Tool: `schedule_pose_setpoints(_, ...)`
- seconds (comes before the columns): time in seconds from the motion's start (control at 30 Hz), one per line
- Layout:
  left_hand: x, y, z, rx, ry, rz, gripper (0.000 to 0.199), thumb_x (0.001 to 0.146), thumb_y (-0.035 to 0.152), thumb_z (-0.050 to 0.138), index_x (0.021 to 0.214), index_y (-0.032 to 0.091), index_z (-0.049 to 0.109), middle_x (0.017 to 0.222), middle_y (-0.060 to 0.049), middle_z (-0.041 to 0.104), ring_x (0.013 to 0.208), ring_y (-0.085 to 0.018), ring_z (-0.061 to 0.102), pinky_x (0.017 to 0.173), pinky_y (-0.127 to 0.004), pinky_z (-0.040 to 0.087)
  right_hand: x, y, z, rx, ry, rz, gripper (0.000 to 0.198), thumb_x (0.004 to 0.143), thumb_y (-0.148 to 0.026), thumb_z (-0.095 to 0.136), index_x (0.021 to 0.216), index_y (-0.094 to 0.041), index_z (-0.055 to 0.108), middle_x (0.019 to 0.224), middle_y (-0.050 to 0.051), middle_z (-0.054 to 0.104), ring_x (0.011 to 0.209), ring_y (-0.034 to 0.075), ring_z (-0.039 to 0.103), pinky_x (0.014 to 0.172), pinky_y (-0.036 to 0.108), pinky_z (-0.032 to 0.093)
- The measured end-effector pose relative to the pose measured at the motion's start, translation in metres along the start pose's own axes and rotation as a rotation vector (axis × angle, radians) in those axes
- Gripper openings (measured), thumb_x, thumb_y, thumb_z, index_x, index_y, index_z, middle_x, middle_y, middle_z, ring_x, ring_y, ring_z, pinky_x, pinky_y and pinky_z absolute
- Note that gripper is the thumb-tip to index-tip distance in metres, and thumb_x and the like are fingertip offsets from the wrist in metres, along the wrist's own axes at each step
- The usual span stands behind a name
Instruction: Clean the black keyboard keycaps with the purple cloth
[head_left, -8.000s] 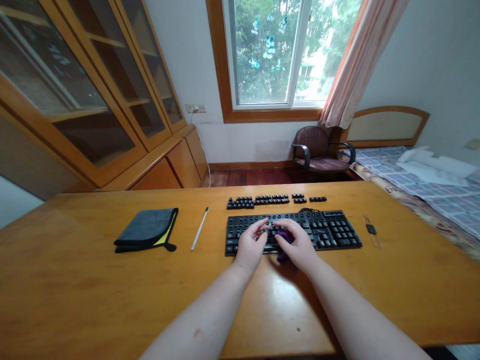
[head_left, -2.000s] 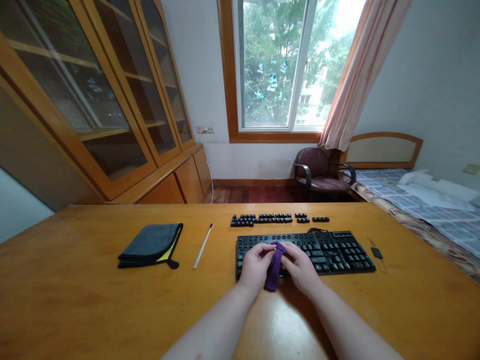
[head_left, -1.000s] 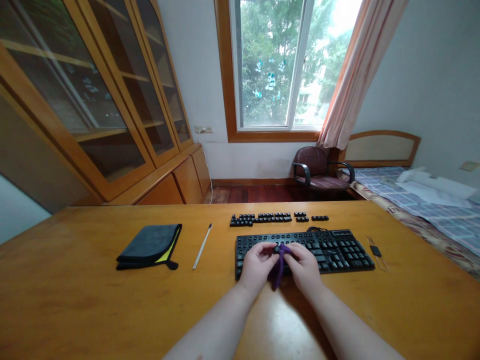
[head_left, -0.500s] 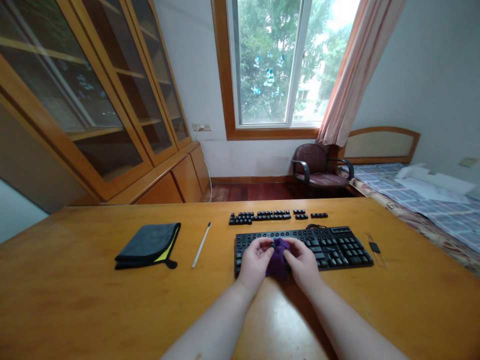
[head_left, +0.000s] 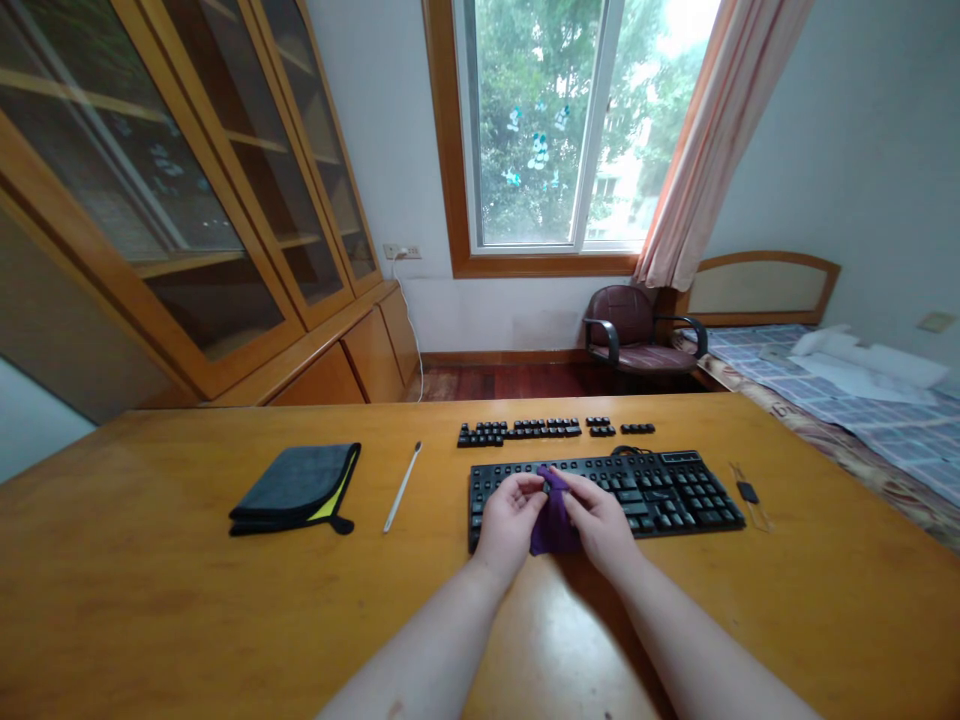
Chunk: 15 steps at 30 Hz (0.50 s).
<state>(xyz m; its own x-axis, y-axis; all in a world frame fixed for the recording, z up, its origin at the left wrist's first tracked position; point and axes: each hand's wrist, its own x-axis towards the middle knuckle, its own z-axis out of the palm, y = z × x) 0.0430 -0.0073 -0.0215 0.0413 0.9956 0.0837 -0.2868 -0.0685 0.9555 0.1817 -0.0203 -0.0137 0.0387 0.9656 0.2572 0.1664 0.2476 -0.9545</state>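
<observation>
Above the left part of a black keyboard [head_left: 679, 495], both my hands are close together. My left hand [head_left: 514, 515] is closed, pinching a small dark keycap [head_left: 547, 487] at its fingertips. A purple cloth [head_left: 553, 525] is gripped by my right hand [head_left: 598, 515], its fingers pressing the fabric against the keycap. The cloth's lower part hangs between the hands, hiding some of the keys. Removed black keycaps [head_left: 546, 429] lie in rows behind the keyboard, several of them in small groups.
A folded grey cloth [head_left: 296, 485] with a yellow inner side lies on the left of the wooden table [head_left: 247, 620]. Beside it is a thin white brush [head_left: 403, 487]. Right of the keyboard rests a wire keycap puller [head_left: 748, 492]. A chair [head_left: 637, 335] stands beyond the table.
The right fingers have shifted slightly up and left on the purple cloth. More of the cloth now spreads out below the hands. The left hand has barely moved.
</observation>
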Motion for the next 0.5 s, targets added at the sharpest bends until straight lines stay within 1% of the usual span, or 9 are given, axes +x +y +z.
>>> schedule_pose_setpoints(0.07, -0.0012, 0.0007, 0.0001, 0.018, -0.001, 0.002, 0.014, 0.068, 0.018, 0.065, 0.082, 0.014, 0.066, 0.083, -0.006, 0.069, 0.081, -0.017, 0.064, 0.081, -0.033, 0.05, 0.0, -0.0021, -0.0009, -0.032, -0.061, -0.033, 0.031, 0.077, -0.026, 0.056, 0.107, -0.024, 0.067, 0.11, 0.007, 0.065, 0.104, 0.023, 0.058, 0.096, 0.041, 0.041)
schedule_pose_setpoints(0.13, -0.0026, 0.0017, -0.0004, 0.054, 0.0, 0.011, 0.013, 0.07, 0.018, 0.064, 0.081, 0.014, 0.067, 0.084, -0.007, 0.069, 0.081, -0.018, 0.064, 0.082, -0.034, 0.05, -0.0001, -0.0043, -0.0015, -0.033, -0.091, -0.046, 0.03, 0.078, -0.026, 0.056, 0.105, -0.025, 0.067, 0.107, 0.007, 0.066, 0.102, 0.022, 0.059, 0.093, 0.039, 0.043)
schedule_pose_setpoints(0.2, -0.0038, 0.0021, -0.0012, 0.113, 0.011, 0.079, 0.011, 0.07, 0.019, 0.064, 0.079, 0.015, 0.069, 0.085, -0.007, 0.068, 0.084, -0.019, 0.063, 0.083, -0.035, 0.049, -0.0005, -0.0052, -0.0017, -0.025, -0.094, -0.055, 0.027, 0.078, -0.026, 0.056, 0.102, -0.025, 0.068, 0.103, 0.006, 0.067, 0.098, 0.022, 0.06, 0.09, 0.038, 0.045)
schedule_pose_setpoints(0.3, -0.0048, 0.0011, -0.0018, 0.186, 0.015, 0.167, 0.01, 0.07, 0.019, 0.064, 0.077, 0.017, 0.071, 0.087, -0.007, 0.067, 0.086, -0.019, 0.062, 0.085, -0.034, 0.048, -0.002, -0.0033, -0.0011, -0.046, -0.054, -0.076, 0.023, 0.078, -0.025, 0.057, 0.097, -0.024, 0.07, 0.096, 0.006, 0.068, 0.092, 0.021, 0.061, 0.086, 0.037, 0.047)
schedule_pose_setpoints(0.4, -0.0048, 0.0, -0.0019, 0.194, -0.009, 0.124, 0.013, 0.072, 0.019, 0.062, 0.081, 0.017, 0.071, 0.086, -0.006, 0.068, 0.084, -0.018, 0.062, 0.083, -0.033, 0.049, -0.0044, -0.0004, -0.0002, -0.096, -0.001, -0.101, 0.02, 0.078, -0.023, 0.056, 0.092, -0.023, 0.07, 0.09, 0.006, 0.068, 0.086, 0.021, 0.061, 0.082, 0.036, 0.047)
schedule_pose_setpoints(0.5, -0.0047, 0.0008, -0.0014, 0.205, -0.01, 0.1, 0.014, 0.071, 0.019, 0.063, 0.082, 0.018, 0.072, 0.087, -0.006, 0.068, 0.085, -0.018, 0.063, 0.084, -0.033, 0.048, -0.0063, 0.0003, 0.0004, -0.144, 0.036, -0.126, 0.017, 0.08, -0.023, 0.056, 0.089, -0.023, 0.07, 0.087, 0.006, 0.068, 0.083, 0.02, 0.061, 0.079, 0.036, 0.047)
